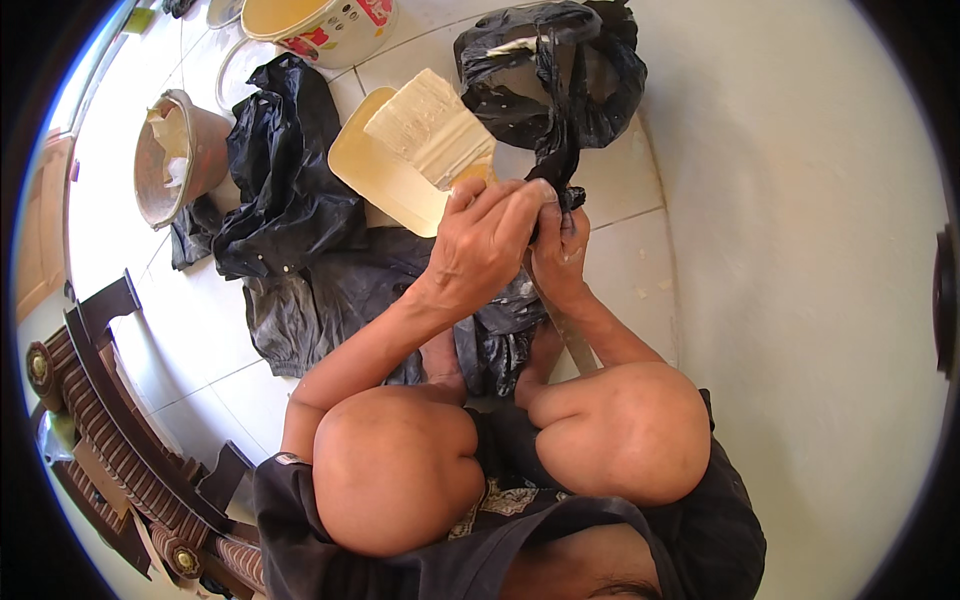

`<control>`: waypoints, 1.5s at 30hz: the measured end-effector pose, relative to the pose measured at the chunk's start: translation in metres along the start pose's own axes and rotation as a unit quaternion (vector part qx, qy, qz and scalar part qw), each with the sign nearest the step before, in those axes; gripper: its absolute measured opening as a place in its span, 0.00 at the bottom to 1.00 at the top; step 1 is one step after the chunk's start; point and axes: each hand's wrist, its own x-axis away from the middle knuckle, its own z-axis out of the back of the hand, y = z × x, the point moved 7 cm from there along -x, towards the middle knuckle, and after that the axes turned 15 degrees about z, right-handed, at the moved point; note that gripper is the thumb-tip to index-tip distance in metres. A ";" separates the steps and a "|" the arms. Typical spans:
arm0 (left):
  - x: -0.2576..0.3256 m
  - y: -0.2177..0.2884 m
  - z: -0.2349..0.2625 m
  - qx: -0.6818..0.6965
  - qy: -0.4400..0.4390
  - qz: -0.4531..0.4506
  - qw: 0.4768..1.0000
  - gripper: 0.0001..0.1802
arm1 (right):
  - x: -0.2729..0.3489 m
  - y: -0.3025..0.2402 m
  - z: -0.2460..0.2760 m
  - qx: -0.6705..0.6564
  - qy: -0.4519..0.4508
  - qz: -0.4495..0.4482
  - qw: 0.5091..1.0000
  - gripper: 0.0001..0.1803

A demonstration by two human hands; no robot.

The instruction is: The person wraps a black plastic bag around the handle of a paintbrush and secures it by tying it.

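Note:
Both my hands are raised in front of my knees, fingers closed together around the twisted neck of a black plastic bag. My left hand pinches it from the left, and my right hand grips just below and to the right. Beyond them, the bag's loose, crumpled body lies on the floor by the wall. A wide, flat, putty-coated tool lies over a cream plastic tub; its lower end is close to my left fingers. Below my right hand, a thin flat strip slants down; its kind is unclear.
Crumpled black plastic covers the tiles at left, with dark cloth-like sheeting nearer my feet. A dirty bucket lies tilted there, and a yellowish bucket stands farther back. A carved wooden chair is at left; a pale wall rises at right.

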 end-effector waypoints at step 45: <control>0.054 -0.054 -0.039 0.619 -0.205 0.401 0.643 0.35 | -0.007 -0.021 -0.017 0.124 -0.072 0.022 0.989 0.14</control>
